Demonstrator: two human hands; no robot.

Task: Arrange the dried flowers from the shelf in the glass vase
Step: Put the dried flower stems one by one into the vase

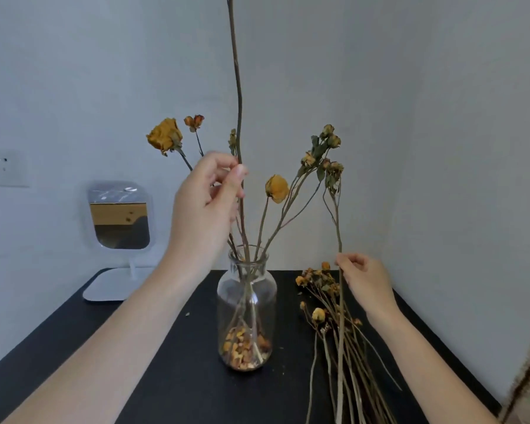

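Note:
A clear glass vase (pixel 247 304) stands mid-table with dried petals at its bottom and several dried flower stems in it. My left hand (pixel 207 206) pinches a long bare stem (pixel 237 87) that rises out of the top of the frame and runs down into the vase mouth. My right hand (pixel 363 278) holds another dried stem (pixel 337 228) upright, right of the vase, its small withered buds at the top. A bundle of dried flowers (pixel 334 325) lies on the table below that hand.
The black table (pixel 172 377) meets a pale wall behind. A small white-framed mirror (pixel 120 218) on a white base stands at the back left. A wall socket (pixel 2 166) is at far left. Beige fabric shows at the lower right edge.

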